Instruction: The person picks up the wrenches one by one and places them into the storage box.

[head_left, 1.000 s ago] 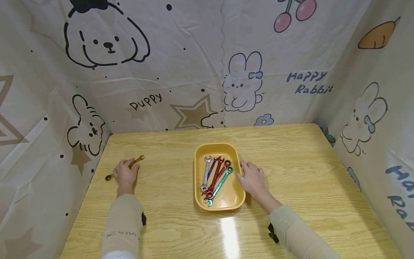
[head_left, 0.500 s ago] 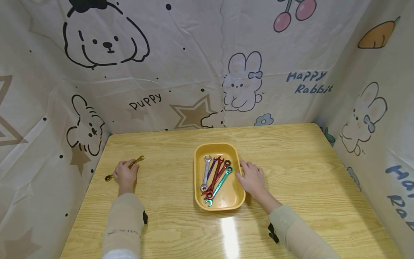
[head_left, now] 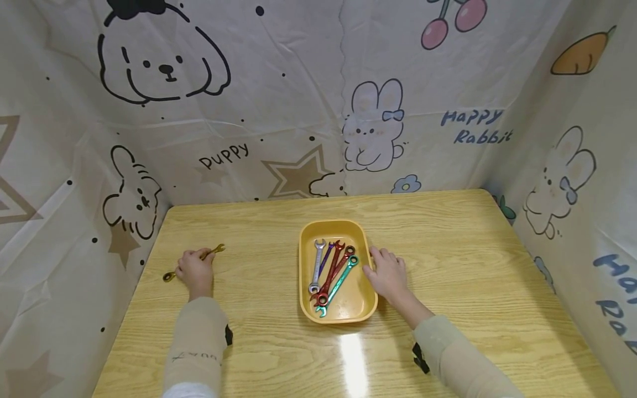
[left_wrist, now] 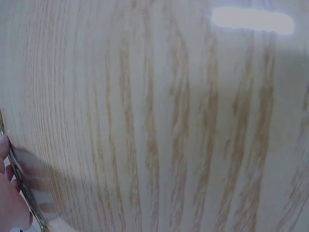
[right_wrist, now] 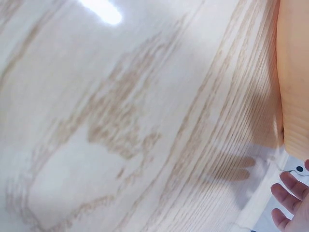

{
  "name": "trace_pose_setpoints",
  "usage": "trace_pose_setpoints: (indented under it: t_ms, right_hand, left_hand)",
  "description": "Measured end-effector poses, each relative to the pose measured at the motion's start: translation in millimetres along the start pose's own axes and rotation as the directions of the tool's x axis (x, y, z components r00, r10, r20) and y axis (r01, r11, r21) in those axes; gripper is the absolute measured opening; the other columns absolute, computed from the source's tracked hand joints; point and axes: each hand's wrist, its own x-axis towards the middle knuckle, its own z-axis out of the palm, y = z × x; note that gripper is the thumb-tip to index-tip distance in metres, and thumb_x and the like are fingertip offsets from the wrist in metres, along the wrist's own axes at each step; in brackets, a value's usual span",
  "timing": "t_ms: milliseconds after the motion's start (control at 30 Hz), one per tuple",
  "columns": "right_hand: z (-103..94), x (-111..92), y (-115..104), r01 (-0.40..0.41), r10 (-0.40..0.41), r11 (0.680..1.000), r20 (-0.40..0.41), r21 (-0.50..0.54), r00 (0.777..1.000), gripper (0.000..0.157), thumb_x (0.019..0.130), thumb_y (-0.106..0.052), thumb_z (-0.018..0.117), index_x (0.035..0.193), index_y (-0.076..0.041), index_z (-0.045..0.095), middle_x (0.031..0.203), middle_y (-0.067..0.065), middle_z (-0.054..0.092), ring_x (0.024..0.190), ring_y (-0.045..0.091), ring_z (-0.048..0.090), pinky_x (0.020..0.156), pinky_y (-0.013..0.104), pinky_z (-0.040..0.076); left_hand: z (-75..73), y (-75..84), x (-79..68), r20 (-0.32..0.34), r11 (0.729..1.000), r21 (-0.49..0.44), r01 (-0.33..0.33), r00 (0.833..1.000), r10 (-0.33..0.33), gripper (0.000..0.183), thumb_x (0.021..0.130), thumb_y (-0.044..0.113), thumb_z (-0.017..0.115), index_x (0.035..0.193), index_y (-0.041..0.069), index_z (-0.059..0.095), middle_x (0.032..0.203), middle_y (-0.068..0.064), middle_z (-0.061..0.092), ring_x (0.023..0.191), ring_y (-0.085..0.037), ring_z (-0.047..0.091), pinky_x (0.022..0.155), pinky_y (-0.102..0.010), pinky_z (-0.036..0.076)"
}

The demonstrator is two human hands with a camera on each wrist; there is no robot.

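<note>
At the table's left side my left hand [head_left: 196, 272] grips a gold combination wrench [head_left: 169, 276] by its middle. The ring end shows left of the hand and the open jaw end pokes out to the right; the shaft between is mostly covered. In the left wrist view the wrench [left_wrist: 24, 186] runs along the lower left edge beside the fingers [left_wrist: 4, 145]. My right hand [head_left: 389, 275] rests against the right side of a yellow tray [head_left: 365, 309], fingers loosely extended. Inside the tray lie several wrenches: a silver one [head_left: 317, 267], a purple one [head_left: 325, 258], red ones [head_left: 330, 275] and a green one [head_left: 339, 284].
The wooden table [head_left: 259, 254] carries the tray near its middle. Printed cloth walls [head_left: 288, 110] with cartoon animals enclose the back and both sides. A bright reflection lies on the wood in front of the tray.
My left hand has shifted slightly right and toward the near edge, and the gold wrench has moved with it. The right hand, the tray and its wrenches stay put.
</note>
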Motion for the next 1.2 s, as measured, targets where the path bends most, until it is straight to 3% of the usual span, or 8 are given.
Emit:
trace_pose_setpoints:
  t_ms: [467,967,1200]
  right_hand:
    - [-1.3,-0.3,-0.9,0.000,0.000,1.000,0.004,-0.012,1.000,0.047,0.088,-0.034,0.049,0.129,-0.011,0.046,0.118,0.016,0.053,0.109,0.035,0.048,0.092,0.053,0.031]
    - [-0.9,-0.3,-0.6,-0.006,0.006,1.000,0.000,-0.013,1.000,0.045,0.087,-0.033,0.049,0.127,-0.012,0.047,0.115,0.014,0.054,0.107,0.033,0.048,0.091,0.053,0.031]
    - [1.0,0.5,-0.1,-0.007,0.007,1.000,-0.010,-0.009,1.000,0.046,0.087,-0.033,0.049,0.128,-0.012,0.047,0.115,0.015,0.054,0.107,0.033,0.049,0.091,0.052,0.030]
  left_hand:
    - [2.7,-1.2,-4.7,-0.043,0.996,-0.018,-0.083,0.996,0.082,0.023,0.086,0.019,0.063,0.104,0.006,0.069,0.108,-0.019,0.055,0.103,-0.038,0.043,0.090,-0.053,0.028]
    - [0.9,-3.2,-2.0,0.053,0.992,-0.026,-0.123,0.991,0.124,0.025,0.090,0.016,0.058,0.111,0.005,0.066,0.110,-0.020,0.055,0.104,-0.039,0.044,0.091,-0.052,0.028]
    - [0.2,-1.5,-0.3,0.021,0.980,0.009,-0.200,0.980,0.200,0.023,0.087,0.010,0.060,0.108,0.001,0.067,0.105,-0.023,0.062,0.098,-0.043,0.053,0.088,-0.053,0.037]
